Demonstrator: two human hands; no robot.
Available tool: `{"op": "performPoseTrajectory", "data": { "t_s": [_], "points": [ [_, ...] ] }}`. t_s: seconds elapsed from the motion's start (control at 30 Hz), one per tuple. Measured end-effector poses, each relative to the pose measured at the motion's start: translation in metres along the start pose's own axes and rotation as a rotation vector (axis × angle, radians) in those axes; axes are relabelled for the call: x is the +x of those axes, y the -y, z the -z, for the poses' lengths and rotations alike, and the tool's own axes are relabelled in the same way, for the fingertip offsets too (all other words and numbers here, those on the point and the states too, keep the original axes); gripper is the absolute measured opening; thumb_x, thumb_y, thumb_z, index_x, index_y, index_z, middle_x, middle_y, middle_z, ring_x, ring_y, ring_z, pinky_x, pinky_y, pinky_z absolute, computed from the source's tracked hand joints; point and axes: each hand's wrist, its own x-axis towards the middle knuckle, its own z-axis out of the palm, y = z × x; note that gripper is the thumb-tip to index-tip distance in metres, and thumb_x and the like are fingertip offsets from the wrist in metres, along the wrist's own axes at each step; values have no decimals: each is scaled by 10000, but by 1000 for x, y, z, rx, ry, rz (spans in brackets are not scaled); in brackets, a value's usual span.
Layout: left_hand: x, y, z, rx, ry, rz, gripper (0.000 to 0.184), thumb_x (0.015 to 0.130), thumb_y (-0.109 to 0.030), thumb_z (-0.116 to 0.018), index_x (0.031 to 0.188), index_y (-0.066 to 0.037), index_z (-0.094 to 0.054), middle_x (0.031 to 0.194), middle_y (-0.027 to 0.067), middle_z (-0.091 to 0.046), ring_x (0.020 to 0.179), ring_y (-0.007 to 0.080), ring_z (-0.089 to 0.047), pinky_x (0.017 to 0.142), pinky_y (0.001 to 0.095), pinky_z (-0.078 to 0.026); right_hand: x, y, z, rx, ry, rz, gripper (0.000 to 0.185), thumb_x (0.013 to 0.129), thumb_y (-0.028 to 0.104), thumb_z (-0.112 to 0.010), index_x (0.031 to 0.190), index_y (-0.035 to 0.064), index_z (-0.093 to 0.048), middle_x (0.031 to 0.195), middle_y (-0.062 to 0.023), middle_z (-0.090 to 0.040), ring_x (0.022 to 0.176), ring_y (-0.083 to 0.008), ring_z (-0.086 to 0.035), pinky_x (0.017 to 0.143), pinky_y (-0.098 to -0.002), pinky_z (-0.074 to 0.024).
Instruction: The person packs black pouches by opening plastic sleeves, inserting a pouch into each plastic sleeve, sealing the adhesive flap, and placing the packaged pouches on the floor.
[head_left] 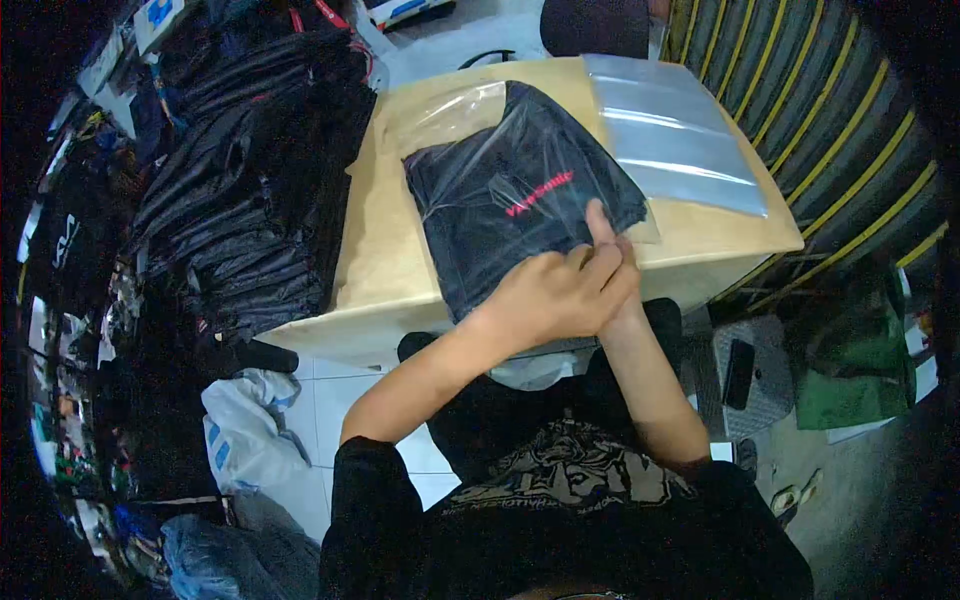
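A folded black garment with red lettering (480, 170) lies inside a clear plastic bag (455, 110) on the light wooden table (375, 240). My left hand (555, 290) reaches across the garment's near right part, its fingers bent and pressed together over my right hand. Of my right hand (603, 228), one finger points up over the garment near the lettering; the rest is mostly hidden behind my left hand. Whether either hand pinches the bag's edge is too small to tell.
A stack of clear plastic bags (680, 140) lies at the table's right. Many folded black garments (250, 180) are piled at the left. A dark phone (739, 374) rests on a grey surface at lower right. Yellow-striped dark material (800, 100) stands behind. White plastic bags lie on the floor.
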Motion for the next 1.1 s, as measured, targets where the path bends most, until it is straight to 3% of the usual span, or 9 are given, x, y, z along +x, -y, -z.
{"op": "performPoseTrajectory", "data": {
  "t_s": [0.13, 0.3, 0.4, 0.47, 0.57, 0.8, 0.97, 1.03, 1.1],
  "points": [
    [2, -20, -4, 7, -9, -116, 275, 708, -175, -564, 933, -18, -592, 731, 19, -491, 614, 115, -573, 453, 221, -438, 23, 3, -11, -285, -15, -78, 459, 872, 529, -554, 1019, 98, -609, 884, -21, -617, 683, -125, -579, 563, -264, -461],
    [8, -39, 4, -50, -37, -128, 299, 698, -164, -564, 936, 12, -605, 718, 13, -505, 571, 107, -548, 425, 228, -424, 38, -8, -37, -54, -107, 174, 309, 796, 312, -699, 1003, 101, -606, 894, -36, -619, 664, -150, -581, 526, -281, -456],
    [10, -35, 17, -12, -31, -87, 305, 690, -159, -559, 931, 20, -613, 703, 8, -494, 565, 98, -533, 410, 215, -387, 46, 4, -31, -81, -190, 108, 349, 807, 170, -667, 1102, 1, -590, 1086, -83, -600, 903, -181, -587, 718, -317, -466],
    [9, -23, 31, 19, 7, -68, 291, 692, -167, -558, 909, 17, -620, 696, 6, -489, 573, 100, -533, 401, 209, -362, 72, -6, -13, -160, -46, 341, 244, 790, 76, -600, 1031, 38, -597, 931, -76, -630, 787, -218, -621, 649, -326, -506],
    [7, -30, 32, -20, -5, -106, 287, 678, -194, -561, 874, 4, -629, 701, 13, -494, 588, 106, -524, 391, 199, -322, 71, 10, -18, 157, -142, 103, 213, 812, 15, -555, 1022, -13, -576, 987, -106, -613, 857, -232, -610, 693, -351, -521],
    [11, -44, 19, -21, 16, -162, 282, 663, -168, -569, 867, 16, -634, 670, 5, -471, 567, 83, -505, 372, 188, -319, 87, -2, -21, 196, -229, 40, 229, 828, 41, -580, 1056, 19, -574, 1028, -113, -613, 920, -251, -595, 732, -384, -513],
    [-2, -43, 7, -145, 89, -99, 253, 700, -163, -560, 892, -13, -626, 689, -6, -467, 590, 95, -549, 391, 206, -385, 94, -19, 0, 498, 44, 24, 316, 848, 59, -598, 1157, 15, -544, 1143, -117, -594, 1040, -251, -573, 899, -328, -474],
    [-4, -42, 9, -268, 130, 7, 197, 734, -158, -593, 887, -40, -629, 696, 21, -502, 604, 116, -575, 403, 230, -399, 74, -29, 10, -4, 29, 252, 249, 863, 110, -604, 1100, 36, -585, 1076, -69, -609, 962, -231, -594, 825, -323, -495],
    [4, -21, 15, -388, 41, 104, 180, 770, -154, -604, 900, -31, -628, 699, 52, -526, 603, 162, -582, 438, 278, -429, 64, -12, 8, 57, 35, -28, 204, 881, 158, -602, 1057, 55, -612, 1005, -37, -614, 893, -190, -606, 718, -278, -518]
  ]
}}
